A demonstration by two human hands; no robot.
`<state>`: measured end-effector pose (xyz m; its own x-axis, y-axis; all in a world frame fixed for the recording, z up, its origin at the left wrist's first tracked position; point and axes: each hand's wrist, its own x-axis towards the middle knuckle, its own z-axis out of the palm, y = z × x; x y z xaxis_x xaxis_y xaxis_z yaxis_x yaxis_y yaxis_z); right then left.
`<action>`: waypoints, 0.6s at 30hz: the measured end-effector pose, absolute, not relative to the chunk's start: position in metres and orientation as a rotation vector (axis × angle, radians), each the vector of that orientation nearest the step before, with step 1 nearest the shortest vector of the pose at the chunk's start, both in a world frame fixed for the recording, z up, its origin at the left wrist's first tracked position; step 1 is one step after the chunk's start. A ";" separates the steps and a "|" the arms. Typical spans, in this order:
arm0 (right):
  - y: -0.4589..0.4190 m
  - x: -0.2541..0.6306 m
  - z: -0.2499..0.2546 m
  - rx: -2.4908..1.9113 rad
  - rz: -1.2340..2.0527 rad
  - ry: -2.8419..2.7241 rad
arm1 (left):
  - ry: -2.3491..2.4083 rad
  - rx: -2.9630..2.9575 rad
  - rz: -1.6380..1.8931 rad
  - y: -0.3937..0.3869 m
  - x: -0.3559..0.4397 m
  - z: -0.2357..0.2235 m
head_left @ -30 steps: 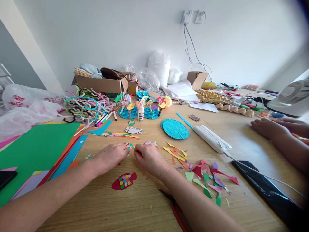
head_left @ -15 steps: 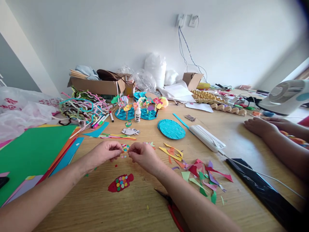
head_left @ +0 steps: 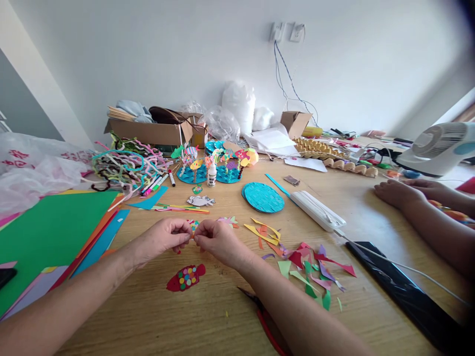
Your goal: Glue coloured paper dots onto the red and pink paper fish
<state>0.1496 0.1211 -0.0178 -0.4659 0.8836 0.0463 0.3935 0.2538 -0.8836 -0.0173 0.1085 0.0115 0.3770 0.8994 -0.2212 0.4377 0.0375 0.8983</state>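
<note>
Over the middle of the table my left hand (head_left: 171, 236) and my right hand (head_left: 218, 241) are both pinched closed, their fingertips meeting. A speck of orange shows between them, too small to name. Just below lies a red paper fish (head_left: 186, 278) covered with round coloured dots. A cluster of coloured paper dots (head_left: 193, 224) is partly hidden behind my fingers. Red-handled scissors (head_left: 267, 324) rest partly under my right forearm. Beyond my hands are a white paper fish (head_left: 201, 200) with dark outlines and a small glue bottle (head_left: 211, 176).
Coloured paper sheets (head_left: 59, 232) lie left, paper scraps (head_left: 306, 267) right. Blue discs (head_left: 264, 198), a white power strip (head_left: 317, 211) and a black glossy strip (head_left: 401, 291) lie further right. Another person's hands (head_left: 403, 193) rest near a fan (head_left: 438, 148).
My hands have come together, the right moving slightly left, so that the fingertips now meet where a gap was before. The red fish has not moved noticeably.
</note>
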 end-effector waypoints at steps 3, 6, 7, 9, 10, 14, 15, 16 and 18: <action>0.121 0.149 -0.019 -1.180 1.167 -1.966 | 1.236 1.573 0.541 0.108 -0.017 0.012; 0.122 0.149 -0.019 -1.193 1.201 -1.941 | 1.244 1.570 0.538 0.107 -0.016 0.011; 0.122 0.148 -0.019 -1.200 1.204 -1.937 | 1.247 1.571 0.537 0.107 -0.016 0.011; 0.123 0.148 -0.020 -1.212 1.200 -1.942 | 1.254 1.574 0.537 0.108 -0.015 0.010; 0.123 0.148 -0.020 -1.217 1.197 -1.945 | 1.258 1.576 0.536 0.108 -0.015 0.008; 0.124 0.148 -0.024 -1.246 1.168 -1.950 | 1.281 1.600 0.532 0.113 -0.019 0.000; 0.124 0.148 -0.024 -1.264 1.141 -1.964 | 1.290 1.611 0.533 0.116 -0.020 -0.003; 0.125 0.147 -0.025 -1.283 1.091 -1.991 | 1.302 1.624 0.535 0.118 -0.022 -0.005; 0.125 0.147 -0.024 -1.317 0.924 -2.088 | 1.332 1.654 0.544 0.122 -0.026 -0.009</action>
<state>0.1470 0.1251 -0.0245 -0.4066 0.9119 0.0550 0.5724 0.3012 -0.7626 -0.0256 0.1219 -0.0089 0.3187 0.9270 -0.1978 0.5233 0.0020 0.8521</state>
